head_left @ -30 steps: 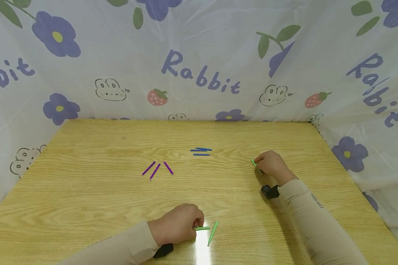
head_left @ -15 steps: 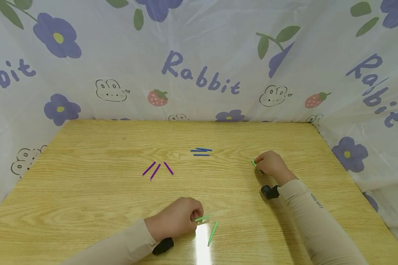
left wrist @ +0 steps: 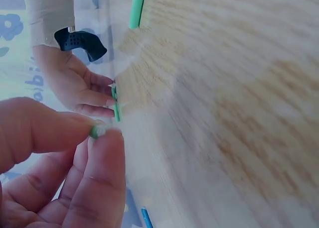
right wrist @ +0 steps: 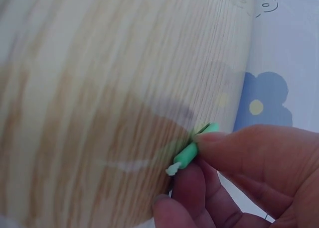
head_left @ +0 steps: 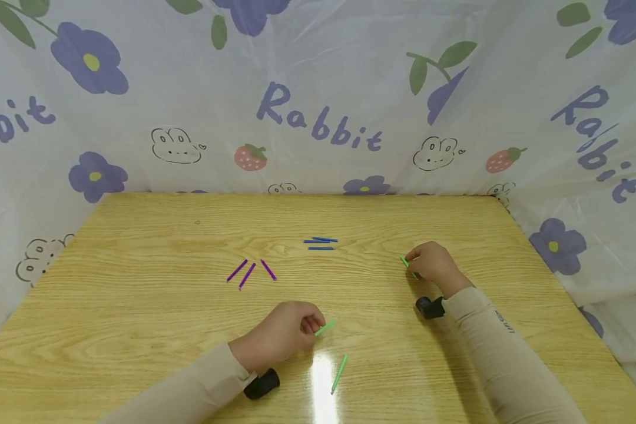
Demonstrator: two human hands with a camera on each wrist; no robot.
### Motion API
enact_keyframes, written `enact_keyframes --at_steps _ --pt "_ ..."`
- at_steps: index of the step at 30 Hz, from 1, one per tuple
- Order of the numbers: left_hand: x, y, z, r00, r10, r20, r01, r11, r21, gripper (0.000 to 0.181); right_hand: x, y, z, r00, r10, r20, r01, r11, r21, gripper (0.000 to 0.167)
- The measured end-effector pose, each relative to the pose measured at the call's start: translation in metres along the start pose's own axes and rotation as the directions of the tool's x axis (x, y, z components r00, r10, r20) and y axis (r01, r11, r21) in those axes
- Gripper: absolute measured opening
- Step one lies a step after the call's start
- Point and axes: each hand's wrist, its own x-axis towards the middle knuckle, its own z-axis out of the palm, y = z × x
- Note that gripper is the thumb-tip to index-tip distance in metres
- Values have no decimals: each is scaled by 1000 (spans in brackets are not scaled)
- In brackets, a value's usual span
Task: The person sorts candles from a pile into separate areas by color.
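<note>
My left hand [head_left: 277, 334] pinches a thin green candle [head_left: 325, 328] by one end, above the table at front centre. In the left wrist view only that candle's tip [left wrist: 96, 132] shows between thumb and forefinger. Farther right, my right hand [head_left: 434, 264] holds another green candle [head_left: 404, 260] low at the tabletop. The right wrist view shows its white wick [right wrist: 173, 169] sticking out below the thumb. A third green candle [head_left: 339, 374] lies on the table to the right of and nearer than the left hand.
Several purple candles [head_left: 247, 275] lie fanned out left of centre on the wooden table [head_left: 153, 294]. Farther back lie blue candles [head_left: 321, 248], close together. A patterned white cloth [head_left: 318, 70] hangs behind the table and along its sides.
My left hand has lifted its green candle and moved it away from the body, past the loose green one. The right hand has stayed in place with its candle.
</note>
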Motion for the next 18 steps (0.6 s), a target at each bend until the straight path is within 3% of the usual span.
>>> enact_keyframes --at_steps 8,18 --pt "10 -5 1 999 -4 -37 3 1000 -23 26 -1 0 0 1000 -5 -10 5 1000 4 30" --pt "25 -1 2 996 -55 -72 48 994 -97 20 2 3 4 1000 25 -17 -24 999 45 32"
